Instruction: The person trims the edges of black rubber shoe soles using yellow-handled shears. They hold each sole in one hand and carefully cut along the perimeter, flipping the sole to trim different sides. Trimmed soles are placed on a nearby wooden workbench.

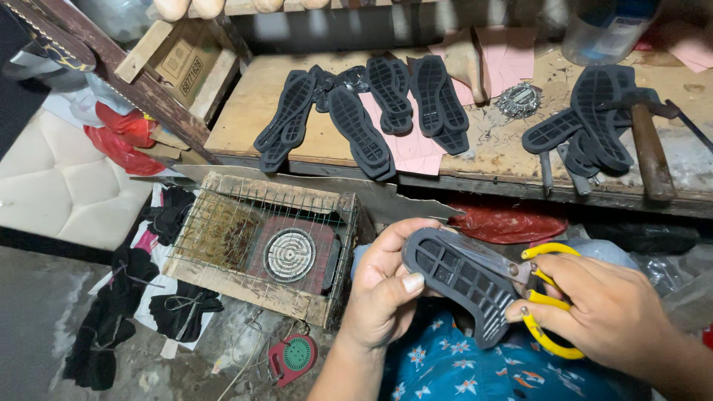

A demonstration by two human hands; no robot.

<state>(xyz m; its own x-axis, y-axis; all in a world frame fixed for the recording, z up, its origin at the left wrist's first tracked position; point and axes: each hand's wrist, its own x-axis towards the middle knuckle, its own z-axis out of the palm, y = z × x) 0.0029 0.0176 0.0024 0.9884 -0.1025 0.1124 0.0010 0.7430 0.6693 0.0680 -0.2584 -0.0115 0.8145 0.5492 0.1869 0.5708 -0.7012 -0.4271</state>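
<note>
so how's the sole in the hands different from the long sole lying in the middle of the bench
The held sole is gripped by the left hand, with the yellow-handled scissors in the right hand at its edge; the bench sole lies untouched on the workbench. The held sole shows a grid of square recesses; the bench sole shows fine ribbed tread. Both are dark rubber shoe soles.

A dark grey rubber shoe sole [462, 281] is held tread side up, its grid of ridged squares facing the camera, tilted with the heel end low. Yellow-handled scissors [546, 297] meet its upper right edge, their blades lying along that edge.
</note>
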